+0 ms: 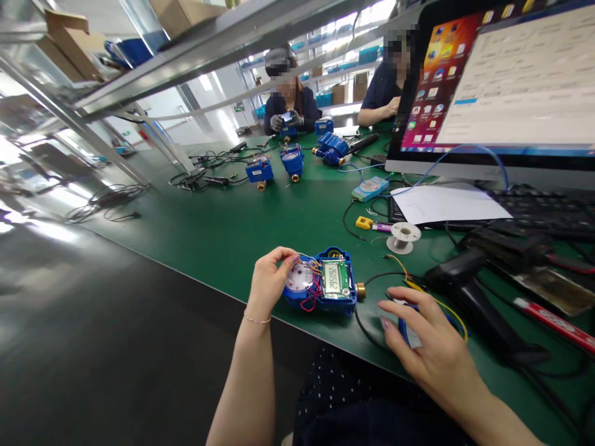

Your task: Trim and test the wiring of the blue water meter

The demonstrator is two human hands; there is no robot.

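Blue housing forms the body of the opened meter (320, 305), located close to the near edge of the worktop (204, 226). I view its round dial (296, 280) at the left, a green circuit board (344, 277) with a lit numeric display at the right, and a brass fitting (361, 290) at the right end. Thin wires (308, 303) run between dial and board.

I observe the left hand (272, 277) at the dial, thumb and forefinger drawn together; I cannot tell whether a wire is between them. The right hand (434, 344) is spread, fingers curved and apart, above a partly hidden blue object (406, 332); contact cannot be determined.

Toward the right side, the green surface carries a wire spool (402, 237), a black handheld scanner (483, 303), a white paper (449, 203) across the keyboard (543, 207) and a monitor (506, 93). Toward the far edge stand further blue meters (292, 160); black cables (209, 170) lie left of them. Two co-workers (297, 105) sit beyond that edge, one with gloved hands at a meter. Overhead, a metal shelf (186, 59) bears cardboard boxes (186, 15); dark grey floor (93, 328) borders the near edge.
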